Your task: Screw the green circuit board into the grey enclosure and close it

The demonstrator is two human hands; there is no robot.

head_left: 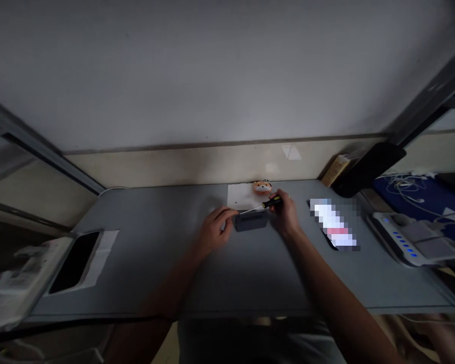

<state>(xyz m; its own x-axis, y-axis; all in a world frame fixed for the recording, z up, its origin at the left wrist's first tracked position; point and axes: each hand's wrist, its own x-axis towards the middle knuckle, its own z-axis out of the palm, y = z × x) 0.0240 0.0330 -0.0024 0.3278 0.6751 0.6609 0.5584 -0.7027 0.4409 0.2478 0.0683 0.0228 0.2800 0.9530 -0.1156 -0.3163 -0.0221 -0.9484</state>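
Observation:
A small dark grey box (pixel 251 222) with a row of slots stands on the grey table (pixel 155 253). My right hand (pixel 282 210) is closed round the black and yellow handle of a screwdriver (pixel 272 202). Its thin shaft points left, and the tip is near the box's top left corner, by my left fingertips. My left hand (pixel 218 227) is at the box's left side, fingers bent towards that corner; whether they pinch something there is too small to tell. Behind the box lies a white sheet (pixel 240 194) with a small dark dot on it.
An orange animal-faced item (pixel 262 187) sits at the sheet's back edge. A lit phone (pixel 333 225) and a power strip (pixel 405 242) are on the right, a dark phone (pixel 76 262) on the left. A yellowish box (pixel 335 171) and black case (pixel 369 169) lean at the back right.

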